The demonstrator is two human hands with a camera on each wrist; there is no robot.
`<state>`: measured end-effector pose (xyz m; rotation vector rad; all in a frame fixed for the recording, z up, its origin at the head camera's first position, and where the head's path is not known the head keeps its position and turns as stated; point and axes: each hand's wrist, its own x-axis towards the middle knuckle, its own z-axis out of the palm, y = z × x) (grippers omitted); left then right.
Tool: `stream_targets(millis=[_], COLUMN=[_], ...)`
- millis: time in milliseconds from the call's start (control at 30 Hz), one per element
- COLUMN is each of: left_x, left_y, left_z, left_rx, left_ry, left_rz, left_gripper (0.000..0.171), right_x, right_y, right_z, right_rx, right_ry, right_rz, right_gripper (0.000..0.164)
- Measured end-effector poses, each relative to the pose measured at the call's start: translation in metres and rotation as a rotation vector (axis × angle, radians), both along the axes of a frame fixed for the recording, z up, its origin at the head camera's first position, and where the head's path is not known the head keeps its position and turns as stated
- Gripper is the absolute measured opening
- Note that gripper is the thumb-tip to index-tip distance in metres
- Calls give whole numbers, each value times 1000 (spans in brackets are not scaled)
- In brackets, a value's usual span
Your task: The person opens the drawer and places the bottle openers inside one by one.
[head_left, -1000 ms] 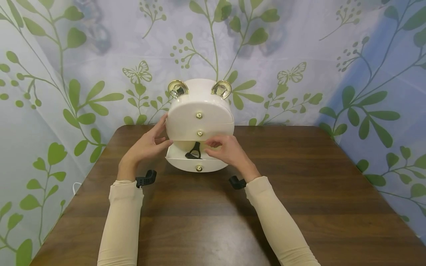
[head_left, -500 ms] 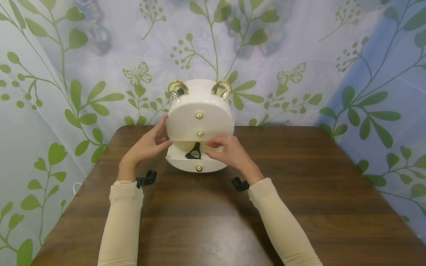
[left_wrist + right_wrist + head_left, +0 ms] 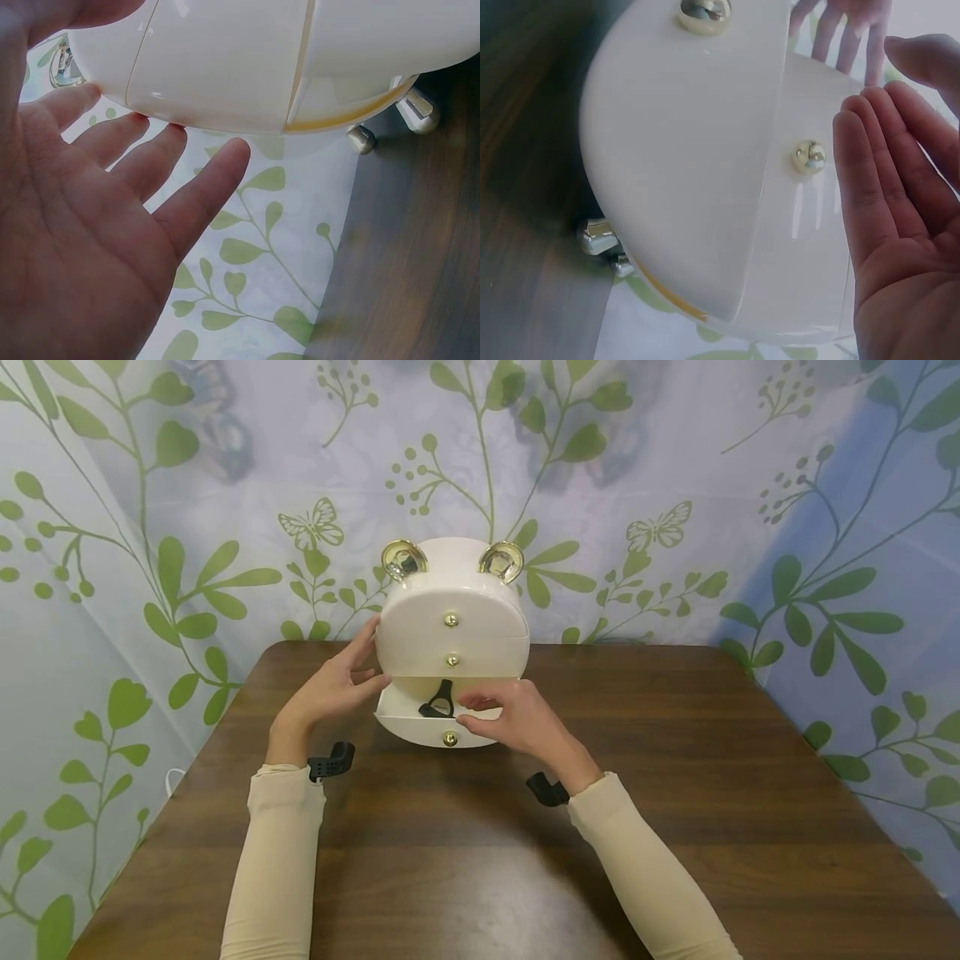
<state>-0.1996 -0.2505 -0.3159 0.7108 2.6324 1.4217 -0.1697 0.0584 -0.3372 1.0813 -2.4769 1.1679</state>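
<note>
A white rounded drawer box (image 3: 427, 639) with gold ears and gold knobs stands on the table. Its bottom drawer (image 3: 412, 732) is pulled out, and inside lies a small black Y-shaped thing (image 3: 446, 687), perhaps a peeler. My left hand (image 3: 326, 697) rests its fingertips along the box's left side, fingers spread and nearly straight, the thumb at the front edge. Over the right part of the drawer hovers my right hand (image 3: 521, 718), holding nothing. In the right wrist view its fingers (image 3: 855, 180) lie side by side, extended, with the thumb apart.
Brown wooden table (image 3: 480, 877) under the box. A cloth with green leaves (image 3: 645, 443) hangs right behind it. Short metal feet (image 3: 416, 112) hold the box off the table. Black camera mounts (image 3: 547, 789) stick out from both wrists.
My right hand has drawn down and slightly towards me, with thumb and fingers a little wider apart. The left hand, the drawer and the black thing stay where they were.
</note>
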Motion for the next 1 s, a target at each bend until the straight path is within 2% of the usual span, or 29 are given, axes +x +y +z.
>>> stream_targets(millis=[167,433,600,900,1000], left_x=[0,3,2,19,22], left_y=[0,1,1,8,9], left_z=[0,3,2,23,26], left_rx=[-3,8,7,-6,-26], left_ry=[2,3,6,3,11], left_rz=[7,-10,-6,-21,-17], left_gripper=[87,88,87,86,85], right_x=[6,15,15,14,15], right_y=[-1,-4,-9,-13,-15], right_z=[-2,-10,-16,-36,-47], right_rx=[21,25,45,134,167], right_ry=[-18,-116,-82,-14,50], right_rz=[18,45,67,-16,-49], right_gripper=[19,20,20,14,12])
